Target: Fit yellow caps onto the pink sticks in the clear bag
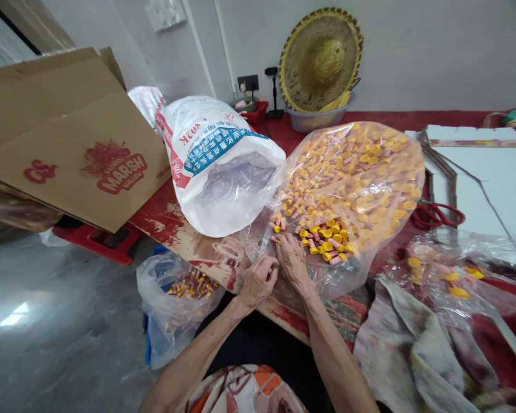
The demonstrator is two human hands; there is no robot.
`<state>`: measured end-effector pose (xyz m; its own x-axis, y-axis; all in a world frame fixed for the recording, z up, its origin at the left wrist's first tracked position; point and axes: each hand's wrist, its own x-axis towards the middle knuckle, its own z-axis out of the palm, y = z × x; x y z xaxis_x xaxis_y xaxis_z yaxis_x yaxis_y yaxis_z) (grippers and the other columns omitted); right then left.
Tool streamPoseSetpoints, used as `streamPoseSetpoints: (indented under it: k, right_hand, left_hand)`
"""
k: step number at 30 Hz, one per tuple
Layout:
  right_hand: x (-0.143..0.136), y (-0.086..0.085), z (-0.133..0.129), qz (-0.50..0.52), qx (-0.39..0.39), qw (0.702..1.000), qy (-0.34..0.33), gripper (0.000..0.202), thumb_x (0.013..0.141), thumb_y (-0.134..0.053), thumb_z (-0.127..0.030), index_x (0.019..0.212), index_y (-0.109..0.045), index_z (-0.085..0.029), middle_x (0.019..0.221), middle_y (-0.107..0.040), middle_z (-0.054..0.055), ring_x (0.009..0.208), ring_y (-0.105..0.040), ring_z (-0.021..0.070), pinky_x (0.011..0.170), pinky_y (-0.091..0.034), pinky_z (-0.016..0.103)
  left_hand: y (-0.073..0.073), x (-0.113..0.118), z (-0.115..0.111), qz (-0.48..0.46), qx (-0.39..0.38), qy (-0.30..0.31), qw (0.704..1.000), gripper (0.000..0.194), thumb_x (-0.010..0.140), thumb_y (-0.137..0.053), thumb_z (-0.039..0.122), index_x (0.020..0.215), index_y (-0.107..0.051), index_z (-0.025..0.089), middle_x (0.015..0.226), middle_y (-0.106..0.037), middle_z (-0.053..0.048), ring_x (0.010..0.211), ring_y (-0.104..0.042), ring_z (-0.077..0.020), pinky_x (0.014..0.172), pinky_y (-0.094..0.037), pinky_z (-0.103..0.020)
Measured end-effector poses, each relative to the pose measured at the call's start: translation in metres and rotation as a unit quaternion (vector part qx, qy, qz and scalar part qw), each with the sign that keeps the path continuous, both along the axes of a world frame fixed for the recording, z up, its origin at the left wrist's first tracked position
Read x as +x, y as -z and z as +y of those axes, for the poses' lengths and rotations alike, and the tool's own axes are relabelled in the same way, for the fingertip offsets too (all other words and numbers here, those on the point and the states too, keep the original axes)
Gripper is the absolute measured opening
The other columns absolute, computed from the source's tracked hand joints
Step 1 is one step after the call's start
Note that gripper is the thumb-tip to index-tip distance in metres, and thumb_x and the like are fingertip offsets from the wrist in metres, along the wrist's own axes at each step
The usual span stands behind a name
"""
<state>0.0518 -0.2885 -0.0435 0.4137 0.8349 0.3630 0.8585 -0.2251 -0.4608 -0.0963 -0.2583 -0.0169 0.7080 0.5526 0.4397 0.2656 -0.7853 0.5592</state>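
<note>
"Grip of the bare left hand (258, 281): how does it look?"

"Its fingers bend inward, but I cannot tell whether it or the bare right hand (291, 258) holds anything."

"Where are the small pink cylinders with yellow caps (330, 234)?"

"Mostly inside the big clear plastic bag (352, 276), on the worn red wooden counter (189, 241), right of the white printed sack with a blue band (226, 146). A few lie just beside the right hand's fingertips."
</note>
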Motion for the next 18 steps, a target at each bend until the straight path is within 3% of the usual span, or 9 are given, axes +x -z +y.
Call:
streamPoseSetpoints:
  k: [18]
  right_hand:
    - [-0.0010,0.0020,0.0014,-0.002,0.002,1.000,0.009,0.026,0.110,-0.044,-0.017,0.112,-0.069,-0.022,0.113,-0.070,0.009,0.102,-0.059,0.0235,0.087,-0.036,0.034]
  left_hand:
    - [-0.0006,0.0007,-0.0018,-0.034,-0.012,-0.003,0.999,0.015,0.097,-0.050,0.012,0.092,-0.062,0.021,0.083,-0.065,0.000,0.072,-0.063,-0.0124,0.071,-0.052,-0.023]
